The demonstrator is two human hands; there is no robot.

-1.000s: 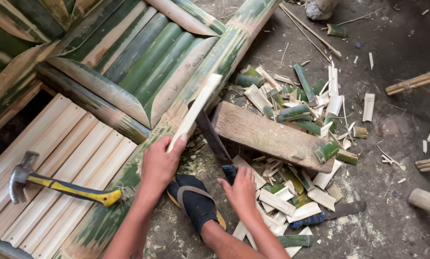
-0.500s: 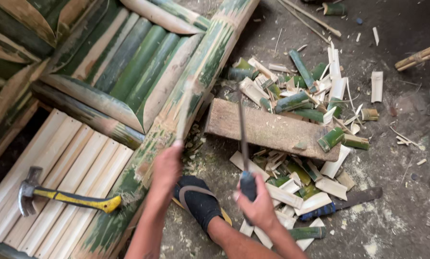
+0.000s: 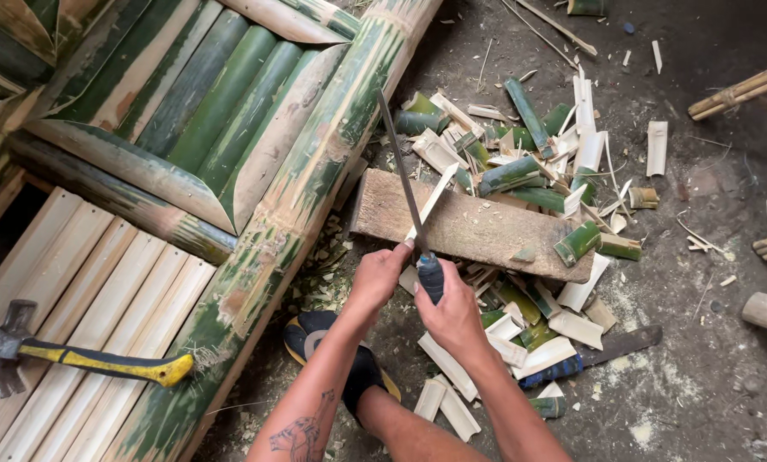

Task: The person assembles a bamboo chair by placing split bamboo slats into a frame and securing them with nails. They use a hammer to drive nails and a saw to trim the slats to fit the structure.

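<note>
blade [image 3: 398,162] now raised above grip [image 3: 430,278]

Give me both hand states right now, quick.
Left hand: closed on a thin bamboo strip standing on the wooden board.
Right hand: closed on the handle of a long knife.

Claw hammer [image 3: 75,359] lying on the pale split bamboo slats [image 3: 84,282], another knife [image 3: 589,355] among scattered offcuts [image 3: 520,162].
</note>
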